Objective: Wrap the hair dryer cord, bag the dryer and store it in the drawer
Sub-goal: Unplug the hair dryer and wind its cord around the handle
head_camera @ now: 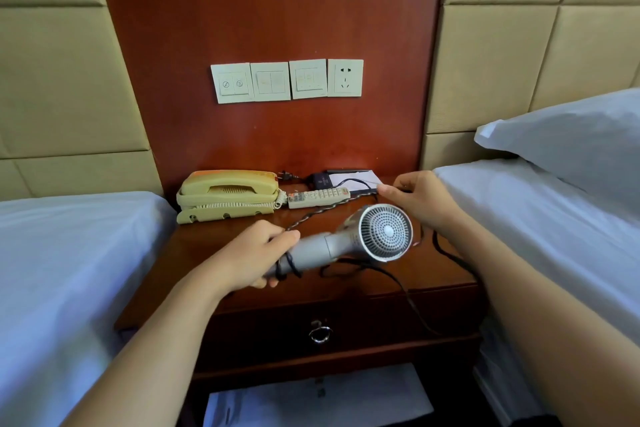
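Starting nearest, the drawer [277, 326] under the wooden worktop [214, 236] is closed. Above the worktop, the left hand [256, 253] curls round the smooth grey plastic handle of the hair dryer [363, 236], which is probably light and rigid and best held there. The thin, limp black cord [325, 210] loops the handle, and farther back the right hand [415, 198] pinches it taut.

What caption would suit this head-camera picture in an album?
Left hand grips the hair dryer while the right hand pinches its cord above the nightstand.
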{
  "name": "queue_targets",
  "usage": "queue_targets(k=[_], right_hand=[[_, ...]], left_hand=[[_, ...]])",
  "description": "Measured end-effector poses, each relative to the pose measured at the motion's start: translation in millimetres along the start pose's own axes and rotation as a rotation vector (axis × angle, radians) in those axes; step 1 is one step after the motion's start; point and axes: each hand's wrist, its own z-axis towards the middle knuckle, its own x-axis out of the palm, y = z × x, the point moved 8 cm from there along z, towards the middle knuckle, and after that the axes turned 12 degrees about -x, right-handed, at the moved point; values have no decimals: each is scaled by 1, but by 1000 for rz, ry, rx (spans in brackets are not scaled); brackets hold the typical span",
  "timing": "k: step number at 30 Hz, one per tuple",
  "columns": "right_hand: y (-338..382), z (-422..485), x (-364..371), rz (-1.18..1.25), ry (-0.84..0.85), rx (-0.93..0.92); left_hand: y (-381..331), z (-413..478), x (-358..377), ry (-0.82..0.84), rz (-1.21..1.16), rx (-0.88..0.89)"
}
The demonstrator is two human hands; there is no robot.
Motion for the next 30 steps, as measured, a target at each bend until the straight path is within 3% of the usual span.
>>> queue_targets(k=[8, 13, 18, 22, 25, 30], right_hand=[[-22, -6, 26, -166, 42, 55], [-30, -8, 46, -266, 191, 65], [-16, -6, 49, -258, 264, 15], [15, -10, 54, -426, 418, -169], [40, -9, 49, -530, 403, -305], [66, -15, 47, -438, 325, -479]], left_hand=[[-6, 2, 2, 100, -334, 44], [-2, 11, 5, 136, -507, 31], [11, 27, -12, 12, -732, -36], [39, 34, -21, -107, -773, -165], [47, 37, -23, -195, -812, -217], [40, 38, -30, -324, -881, -205]])
